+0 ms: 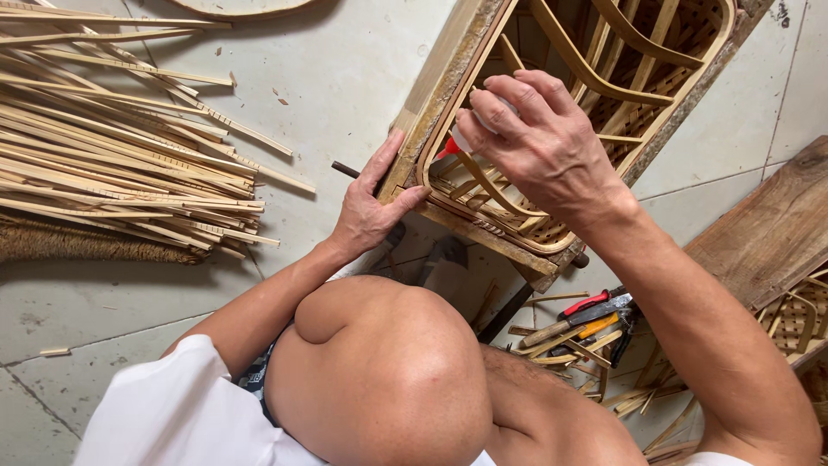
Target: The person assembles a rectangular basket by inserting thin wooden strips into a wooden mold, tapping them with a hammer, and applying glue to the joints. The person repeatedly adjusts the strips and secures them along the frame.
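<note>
A woven bamboo tray [664, 112] with curved ribs lies inside a wooden frame [448, 73] on a low stand. My right hand [539, 142] is shut on a small white bottle with a red nozzle [449, 147], whose tip points at the tray's near left rim. My left hand [371, 203] lies flat with fingers spread against the frame's near left corner, thumb toward the rim. My bare knee [388, 371] rises below both hands.
A big heap of split bamboo strips [121, 147] covers the floor at left. Pliers and hand tools with red and orange handles [591, 315] lie among bamboo scraps at right. A wooden plank [768, 233] and another woven piece [798, 315] sit at the far right.
</note>
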